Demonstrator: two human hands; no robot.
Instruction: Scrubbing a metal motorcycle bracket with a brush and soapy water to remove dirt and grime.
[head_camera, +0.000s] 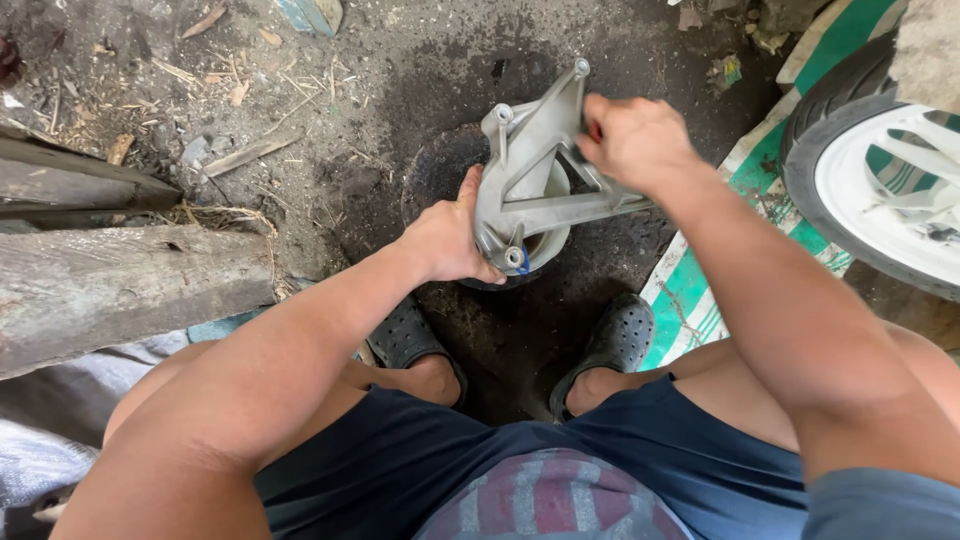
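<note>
One head-worn camera looks steeply down, close over the person's knees, onto the dirt ground (420, 60).

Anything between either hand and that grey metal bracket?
Nothing visible. The left hand already grips the metal bracket's lower left edge, and the right hand is closed on its upper right arm. The bracket sits over a dark round container on the dirt ground.

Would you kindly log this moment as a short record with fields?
setting: oily dirt ground, person squatting
left hand: grips lower edge of grey metal bracket
right hand: closed on bracket's upper arm; a red bit shows at the fingers
under bracket: dark round container
nearby: white-rimmed wheel, wooden planks, black clogs
</note>
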